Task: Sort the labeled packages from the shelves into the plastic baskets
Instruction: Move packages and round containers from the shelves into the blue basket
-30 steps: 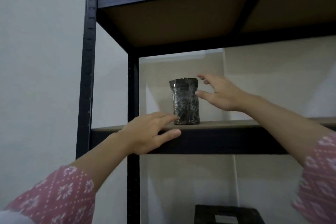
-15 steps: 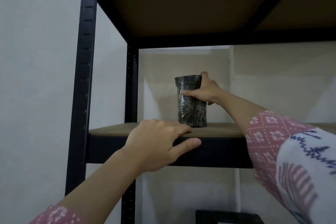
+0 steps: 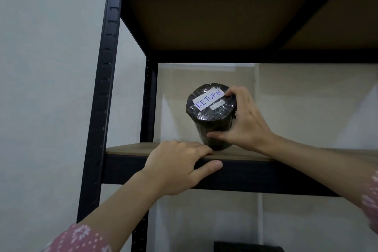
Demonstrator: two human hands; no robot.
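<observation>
While the black wrapped package (image 3: 211, 116) stood straight up on the shelf (image 3: 131, 148) half a second ago, it now leans toward the camera, so its round top and the white label (image 3: 208, 99) with "RETURN" in blue can be seen. Its bottom edge sits on the wooden board near the front, and the right hand (image 3: 243, 120) grips it, thumb curled across the lower side and fingers wrapped over the top rim. The left hand (image 3: 176, 166) stays on the shelf's front edge, fingers together and bent over the board, thumb pressed on the black rail.
</observation>
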